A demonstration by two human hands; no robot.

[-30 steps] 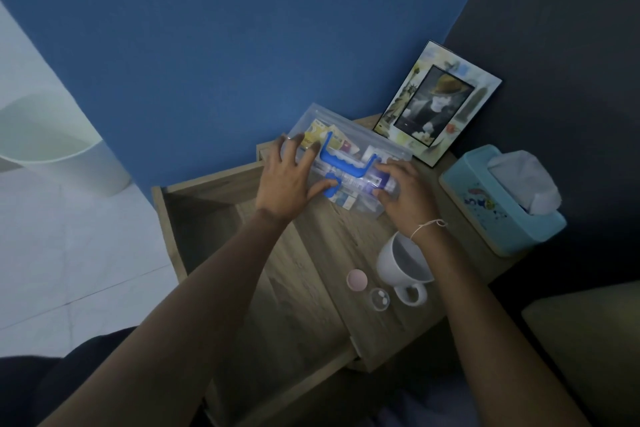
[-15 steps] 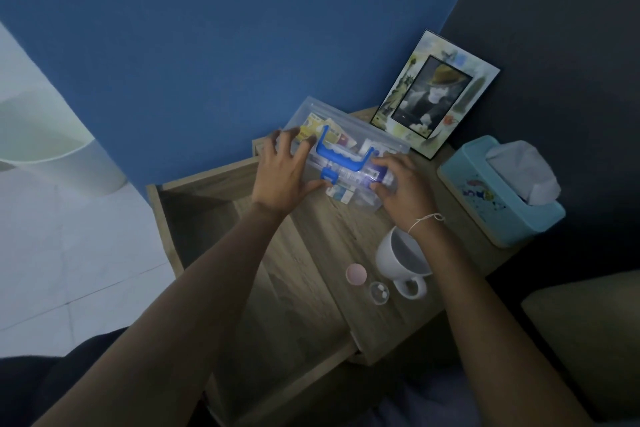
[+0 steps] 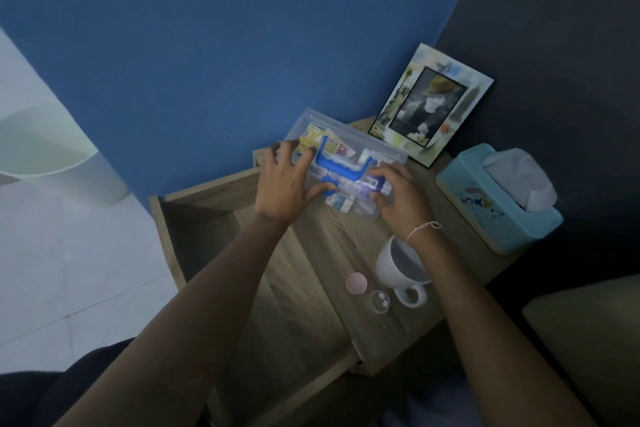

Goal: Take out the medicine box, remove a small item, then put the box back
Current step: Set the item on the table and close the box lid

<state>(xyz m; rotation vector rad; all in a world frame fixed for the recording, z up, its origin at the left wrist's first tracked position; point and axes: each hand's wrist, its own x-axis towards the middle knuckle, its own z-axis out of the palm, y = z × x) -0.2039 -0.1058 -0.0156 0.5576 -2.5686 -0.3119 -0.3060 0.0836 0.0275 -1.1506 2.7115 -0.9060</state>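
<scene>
A clear plastic medicine box (image 3: 349, 149) with a blue handle (image 3: 341, 163) and blue front latch lies on the wooden nightstand top (image 3: 346, 243), against the blue wall. My left hand (image 3: 287, 180) rests on its left side, fingers spread over the lid and thumb at the latch. On the box's right front corner, my right hand (image 3: 401, 201) grips with curled fingers. A small clear round case (image 3: 379, 302) holding two white pills sits near the front, its pink lid (image 3: 356, 282) beside it.
The nightstand's drawer (image 3: 207, 218) is pulled out to the left. A white mug (image 3: 401, 267) stands just under my right wrist. A teal tissue box (image 3: 498, 198) and a leaning photo frame (image 3: 429, 104) are at the right and back. A white bin (image 3: 52, 156) stands on the floor.
Both hands stay on the box with barely any shift. The view moved slightly between frames.
</scene>
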